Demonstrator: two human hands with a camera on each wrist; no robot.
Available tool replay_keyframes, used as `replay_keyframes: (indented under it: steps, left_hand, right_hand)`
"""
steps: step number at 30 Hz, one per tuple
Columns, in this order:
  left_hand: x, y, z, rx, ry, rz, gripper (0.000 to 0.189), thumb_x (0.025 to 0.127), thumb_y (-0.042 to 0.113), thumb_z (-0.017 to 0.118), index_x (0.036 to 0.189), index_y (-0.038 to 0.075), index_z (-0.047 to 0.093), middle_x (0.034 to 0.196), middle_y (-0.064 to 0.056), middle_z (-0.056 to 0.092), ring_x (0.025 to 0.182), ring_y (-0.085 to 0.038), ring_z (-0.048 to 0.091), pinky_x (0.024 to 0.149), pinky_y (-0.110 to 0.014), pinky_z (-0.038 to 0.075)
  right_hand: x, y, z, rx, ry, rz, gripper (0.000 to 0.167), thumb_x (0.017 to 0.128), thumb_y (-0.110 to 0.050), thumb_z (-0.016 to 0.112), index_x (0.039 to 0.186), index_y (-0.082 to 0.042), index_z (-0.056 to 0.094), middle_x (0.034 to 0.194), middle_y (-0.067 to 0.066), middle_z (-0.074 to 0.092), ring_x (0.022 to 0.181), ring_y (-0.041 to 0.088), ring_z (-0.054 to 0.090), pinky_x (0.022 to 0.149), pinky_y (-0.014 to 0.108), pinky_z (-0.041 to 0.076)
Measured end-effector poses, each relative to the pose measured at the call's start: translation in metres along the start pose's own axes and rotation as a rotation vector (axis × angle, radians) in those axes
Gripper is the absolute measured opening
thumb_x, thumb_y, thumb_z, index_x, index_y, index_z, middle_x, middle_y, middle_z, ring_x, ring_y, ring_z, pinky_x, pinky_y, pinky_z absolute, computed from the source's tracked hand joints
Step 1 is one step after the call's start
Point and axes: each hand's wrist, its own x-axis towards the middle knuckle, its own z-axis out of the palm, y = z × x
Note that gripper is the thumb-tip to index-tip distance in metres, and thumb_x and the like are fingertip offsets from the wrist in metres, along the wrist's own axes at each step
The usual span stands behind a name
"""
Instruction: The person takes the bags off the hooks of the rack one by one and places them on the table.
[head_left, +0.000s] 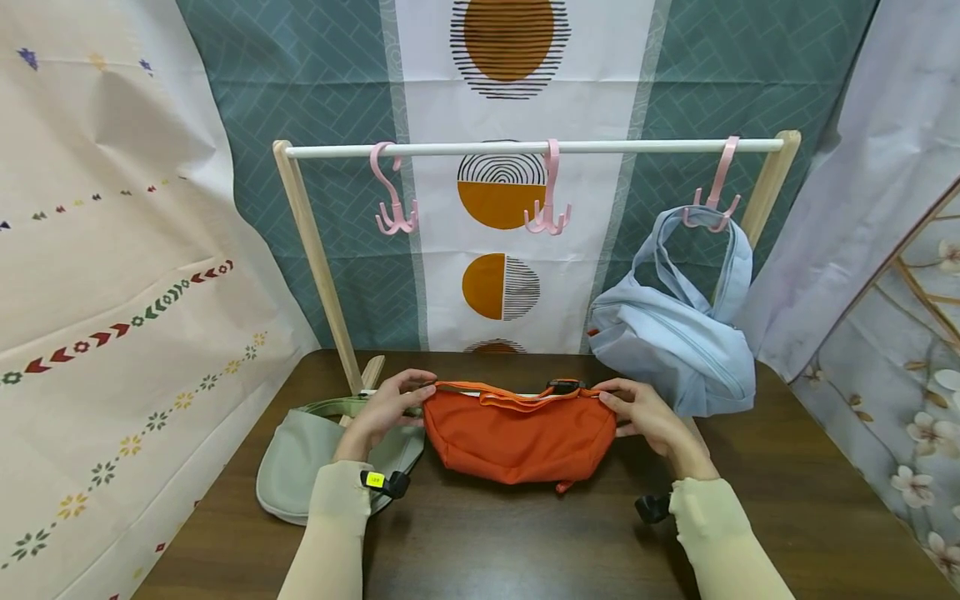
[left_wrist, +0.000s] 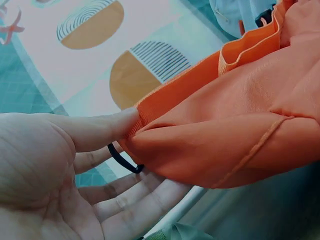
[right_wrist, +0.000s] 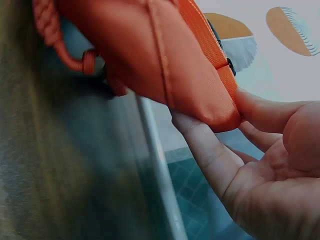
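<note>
An orange-red waist bag [head_left: 521, 437] is held up above the table, its orange strap and black buckle [head_left: 566, 387] along the top edge. My left hand [head_left: 390, 408] pinches its left end; in the left wrist view the thumb [left_wrist: 107, 127] presses the strap's base with the other fingers behind. My right hand [head_left: 648, 414] pinches the opposite end, thumb on the strap side, as the right wrist view shows. A braided cord pull [right_wrist: 50, 30] dangles from the bag. Beneath my left forearm lies a grey-green bag [head_left: 300, 462], partly hidden.
A rack with a white bar [head_left: 480, 149] and wooden legs [head_left: 318, 258] stands behind. Pink hooks [head_left: 395, 218] hang from the bar at left, middle [head_left: 550, 217] and right [head_left: 720, 179]. The right one carries a light blue bag [head_left: 675, 333]. Brown table [head_left: 510, 542] lies below.
</note>
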Motion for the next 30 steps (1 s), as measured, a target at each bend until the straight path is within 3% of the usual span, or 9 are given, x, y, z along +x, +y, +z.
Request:
replay_keyframes:
  steps: [7, 17, 30]
  left_hand:
    - [0.002, -0.005, 0.002, 0.025, 0.022, -0.057, 0.04, 0.107, 0.02, 0.062, 0.143, 0.003, 0.055, 0.139, -0.018, 0.053, 0.123, -0.032, 0.058, 0.082, -0.042, 0.062]
    - [0.002, -0.011, 0.006, 0.08, 0.054, -0.055, 0.038, 0.107, 0.015, 0.06, 0.14, -0.005, 0.056, 0.123, -0.019, 0.059, 0.095, -0.021, 0.065, 0.072, -0.035, 0.063]
    - [0.001, -0.007, 0.01, 0.142, 0.119, -0.07, 0.033, 0.106, 0.013, 0.062, 0.134, -0.004, 0.061, 0.112, -0.019, 0.063, 0.088, -0.019, 0.065, 0.072, -0.038, 0.063]
  right_hand:
    - [0.002, 0.009, 0.003, -0.009, -0.027, 0.033, 0.04, 0.109, -0.018, 0.056, 0.141, 0.007, 0.054, 0.108, 0.012, 0.068, 0.088, 0.02, 0.069, 0.07, 0.035, 0.062]
    - [0.007, 0.019, 0.005, 0.002, -0.005, 0.049, 0.037, 0.109, -0.012, 0.054, 0.138, 0.011, 0.053, 0.098, 0.007, 0.069, 0.083, 0.016, 0.069, 0.071, 0.032, 0.061]
    - [0.009, 0.023, 0.009, -0.002, 0.019, 0.045, 0.036, 0.108, -0.008, 0.053, 0.137, 0.014, 0.052, 0.097, 0.011, 0.068, 0.074, 0.018, 0.068, 0.065, 0.034, 0.061]
